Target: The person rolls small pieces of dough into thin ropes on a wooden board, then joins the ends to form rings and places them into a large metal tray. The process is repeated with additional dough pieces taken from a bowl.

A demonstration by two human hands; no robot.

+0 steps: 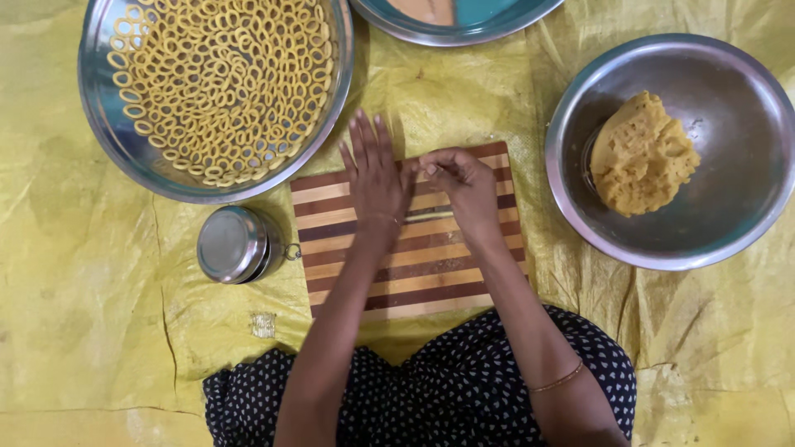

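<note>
Striped wood in dark and pale bands makes up the cutting board (pixel 414 273) that lies flat on the yellow sheet (pixel 83 314) right in front of the person's lap, near enough that both forearms reach it without stretching. The left hand (pixel 374 175) lies palm down on the board with its fingers released and spread flat, a posture that suits rolling something under the palm or steadying the board. The right hand (pixel 466 184) is curled, its fingertips pinched on the end of a thin dough strand (pixel 431 216) that runs across the board between the two hands; how much of the strand lies under the left palm is hard to tell, since the hand covers it. A wide steel bowl (pixel 749 207) sits to the right of the board, well within the right arm's sweep, and holds a lump of yellow dough (pixel 642 155) resting against its inner wall. Up and to the left, a large steel tray (pixel 108 124) is filled with many small dough rings (pixel 224 83) laid in a single layer, so they do not press on each other. A small round steel tin (pixel 233 244) lies on its side just beside the board's left edge. Another steel plate (pixel 464 21) shows partly at the top edge.
</note>
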